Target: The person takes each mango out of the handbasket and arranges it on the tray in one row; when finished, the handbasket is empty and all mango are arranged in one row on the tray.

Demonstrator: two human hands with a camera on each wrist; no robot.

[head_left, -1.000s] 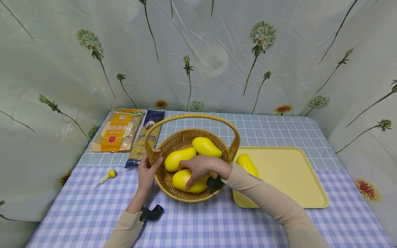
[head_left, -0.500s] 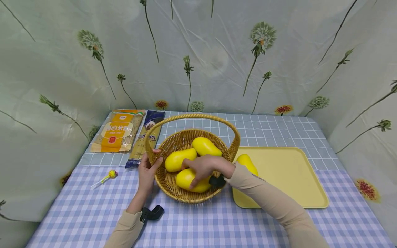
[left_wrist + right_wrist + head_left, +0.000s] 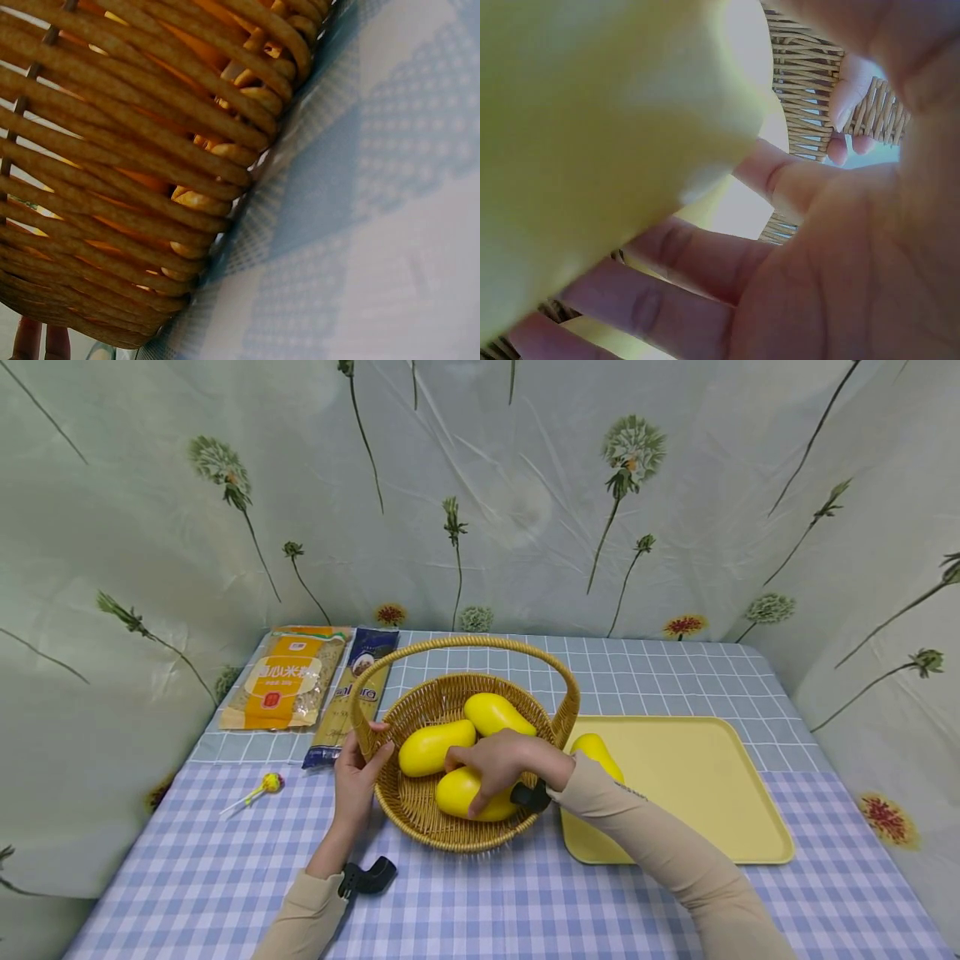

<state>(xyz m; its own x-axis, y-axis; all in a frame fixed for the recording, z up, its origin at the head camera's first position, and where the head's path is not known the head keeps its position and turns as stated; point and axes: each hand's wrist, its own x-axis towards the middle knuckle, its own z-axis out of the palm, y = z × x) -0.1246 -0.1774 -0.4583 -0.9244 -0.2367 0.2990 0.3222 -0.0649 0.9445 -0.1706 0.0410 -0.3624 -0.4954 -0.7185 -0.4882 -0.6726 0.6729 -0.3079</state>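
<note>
The fingers (image 3: 679,247) of the right hand (image 3: 498,764) are bent partway and spread round a yellow mango (image 3: 456,792), the thumb on its near side and the others along the opposite side. That mango is inside a wicker basket (image 3: 411,797), toward its near right part (whether it touches the weave underneath cannot be told). The left hand (image 3: 356,785) grips the basket's left edge at the foot of the tall arched handle (image 3: 465,642), its thumb over the rim on the inner side.

Two more mangoes share the basket: a left mango (image 3: 437,747) lying beyond the held one, and a rear mango (image 3: 497,714) farther back, close to it. A black device (image 3: 369,875) is strapped at the left wrist, below a beige sleeve.

Just right of the basket lies a pale yellow tray (image 3: 697,785), with a fourth mango (image 3: 597,754) near its left edge, partly hidden by the right sleeve. To the left, a lollipop (image 3: 272,782) lies on the checked cloth of the desk (image 3: 525,902). Behind it, an orange-labelled packet (image 3: 285,681) lies beside a narrow blue-and-gold packet (image 3: 348,697). A dandelion-printed curtain (image 3: 525,510) hangs behind.
</note>
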